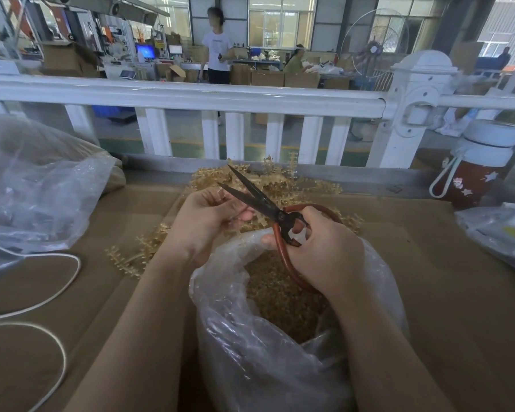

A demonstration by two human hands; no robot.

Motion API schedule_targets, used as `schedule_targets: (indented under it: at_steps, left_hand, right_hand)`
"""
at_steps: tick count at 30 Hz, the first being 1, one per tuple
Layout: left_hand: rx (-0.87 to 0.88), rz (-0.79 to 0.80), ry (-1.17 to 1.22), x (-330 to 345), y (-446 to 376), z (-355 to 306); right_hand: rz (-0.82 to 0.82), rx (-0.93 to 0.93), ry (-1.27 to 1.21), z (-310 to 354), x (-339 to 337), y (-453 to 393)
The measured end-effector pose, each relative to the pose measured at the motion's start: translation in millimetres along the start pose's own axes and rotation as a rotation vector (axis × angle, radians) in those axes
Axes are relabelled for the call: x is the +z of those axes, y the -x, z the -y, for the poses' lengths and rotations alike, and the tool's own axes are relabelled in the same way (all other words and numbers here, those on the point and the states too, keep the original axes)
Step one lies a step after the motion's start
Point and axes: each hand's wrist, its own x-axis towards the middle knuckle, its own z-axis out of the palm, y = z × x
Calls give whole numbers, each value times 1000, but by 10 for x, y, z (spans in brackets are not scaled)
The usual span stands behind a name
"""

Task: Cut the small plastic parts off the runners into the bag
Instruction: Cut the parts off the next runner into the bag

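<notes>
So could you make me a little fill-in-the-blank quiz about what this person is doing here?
1. The right hand holds ____ with red handles.
2. Their blades are ____, pointing away from the person.
3. The cut parts lie in a clear plastic ____ under the hands.
4. The left hand pinches a small piece beside the ____.

Missing words: scissors; open; bag; blades

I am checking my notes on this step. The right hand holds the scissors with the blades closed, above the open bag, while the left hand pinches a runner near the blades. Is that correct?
One detail is wrong: the blades are open, not closed. The head view shows the scissors spread in a V, held by the right hand above the open bag, while the left hand pinches a runner near the blades.
</notes>
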Motion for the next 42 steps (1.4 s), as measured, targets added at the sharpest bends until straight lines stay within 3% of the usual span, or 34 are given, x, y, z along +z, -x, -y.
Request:
schedule_targets:
  at_steps: [13, 29, 42]
  left_hand:
    - [-1, 54, 10, 0, 58, -26]
    - [-25, 76, 63, 4, 71, -52]
    - [-17, 102, 88, -1, 57, -33]
  right_hand:
    - [158, 42, -45, -73, 47, -23]
    - [31, 28, 36, -7, 17, -13]
    - [19, 1, 11, -38, 34, -15]
